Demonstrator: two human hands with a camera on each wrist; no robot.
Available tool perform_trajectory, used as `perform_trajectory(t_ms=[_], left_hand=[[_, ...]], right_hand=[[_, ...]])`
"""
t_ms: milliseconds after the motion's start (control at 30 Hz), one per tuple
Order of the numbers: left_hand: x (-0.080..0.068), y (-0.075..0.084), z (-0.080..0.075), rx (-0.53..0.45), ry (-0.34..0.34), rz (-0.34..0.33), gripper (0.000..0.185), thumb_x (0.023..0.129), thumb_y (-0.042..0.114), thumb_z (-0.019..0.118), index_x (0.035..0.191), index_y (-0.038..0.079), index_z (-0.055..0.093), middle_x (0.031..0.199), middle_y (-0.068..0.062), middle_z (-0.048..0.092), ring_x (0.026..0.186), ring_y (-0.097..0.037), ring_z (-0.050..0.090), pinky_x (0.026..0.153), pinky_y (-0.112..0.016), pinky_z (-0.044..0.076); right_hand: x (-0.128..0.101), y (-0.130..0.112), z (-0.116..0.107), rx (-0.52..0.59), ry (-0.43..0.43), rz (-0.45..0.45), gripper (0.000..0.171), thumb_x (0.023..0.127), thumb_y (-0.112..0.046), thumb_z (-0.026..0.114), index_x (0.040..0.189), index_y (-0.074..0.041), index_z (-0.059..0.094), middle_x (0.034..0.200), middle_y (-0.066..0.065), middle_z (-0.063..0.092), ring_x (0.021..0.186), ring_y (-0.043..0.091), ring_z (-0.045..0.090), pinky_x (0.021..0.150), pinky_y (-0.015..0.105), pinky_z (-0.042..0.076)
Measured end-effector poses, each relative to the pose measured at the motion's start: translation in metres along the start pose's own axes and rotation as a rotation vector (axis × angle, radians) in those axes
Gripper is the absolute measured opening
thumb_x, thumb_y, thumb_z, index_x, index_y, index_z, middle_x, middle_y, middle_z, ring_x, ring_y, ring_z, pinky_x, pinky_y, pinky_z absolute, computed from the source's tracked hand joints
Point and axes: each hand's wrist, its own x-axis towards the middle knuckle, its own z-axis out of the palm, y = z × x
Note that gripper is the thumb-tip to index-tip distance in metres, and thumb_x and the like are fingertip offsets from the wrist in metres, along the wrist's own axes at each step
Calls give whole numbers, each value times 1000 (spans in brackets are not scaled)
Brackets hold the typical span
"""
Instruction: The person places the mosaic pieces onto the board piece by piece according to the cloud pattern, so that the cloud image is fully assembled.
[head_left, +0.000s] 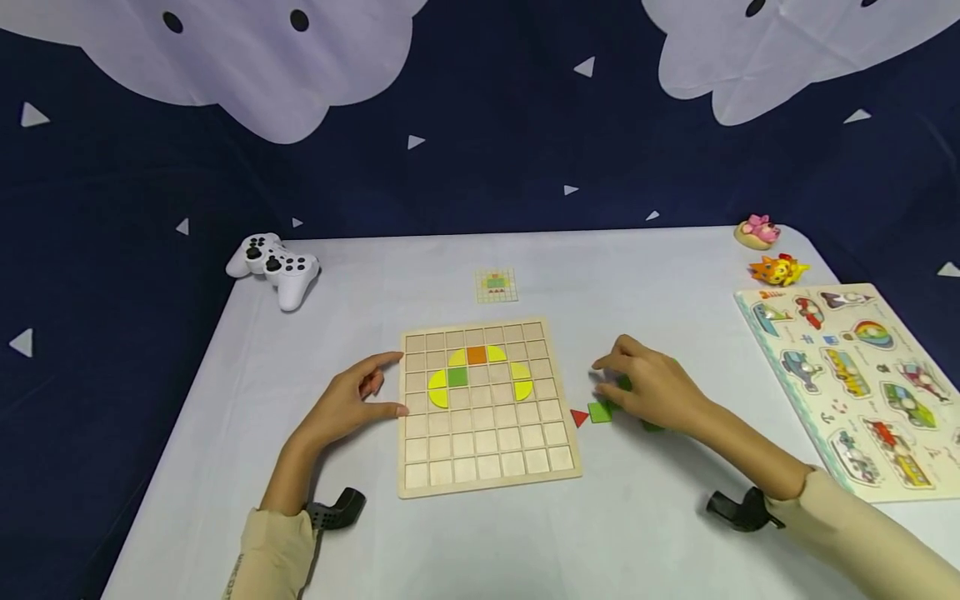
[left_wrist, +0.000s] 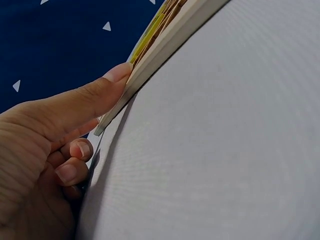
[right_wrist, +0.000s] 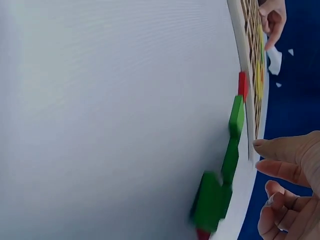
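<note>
The square wooden grid board [head_left: 487,408] lay mid-table, bearing yellow, green and orange tiles. The left hand [head_left: 352,404] steadied its left edge — thumb pressed flat, other fingers loosely curled, grasping nothing. The right hand [head_left: 651,389] hovered over loose green tiles [head_left: 600,412] just right of the board; whether it gripped one could not be told.

The right hand [head_left: 652,390] covers most of the green pieces [head_left: 600,412] right of centre in the head view, so whether it holds one cannot be told. The small card [head_left: 496,285] above the board is too small to read. The peg puzzle [head_left: 851,379] is cut off at the right edge.
</note>
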Motion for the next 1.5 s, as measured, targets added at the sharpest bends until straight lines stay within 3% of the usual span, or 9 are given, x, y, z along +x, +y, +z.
perform_trajectory(t_ms=[367, 900, 1200, 1500], left_hand=[[-1, 0, -1, -6, -4, 10, 79, 72, 22, 90, 140, 7, 53, 80, 0, 41, 73, -13, 39, 71, -28, 34], [0, 0, -2, 18, 0, 20, 78, 73, 23, 89, 139, 5, 53, 79, -1, 40, 72, -12, 38, 70, -28, 33], [0, -1, 0, 10, -2, 12, 78, 73, 23, 89, 140, 5, 54, 79, -3, 41, 72, -13, 38, 70, -28, 32], [0, 0, 0, 15, -5, 13, 78, 73, 23, 89, 140, 5, 53, 79, -3, 41, 72, -13, 38, 70, -27, 32]], right_hand=[[-21, 29, -18, -35, -35, -17, 29, 78, -11, 81, 105, -3, 76, 91, 1, 54, 69, 7, 43, 59, 23, 39], [-13, 45, -10, -31, -26, -112, 22, 75, -21, 84, 91, -8, 75, 92, -4, 55, 74, 7, 51, 63, 26, 46], [-2, 40, -9, -57, 24, -172, 24, 73, -21, 84, 89, -6, 74, 90, -2, 54, 70, 9, 52, 59, 25, 45], [18, 15, 1, -40, 19, -232, 24, 74, -21, 83, 89, -4, 75, 92, -1, 55, 74, 10, 54, 63, 27, 51]])
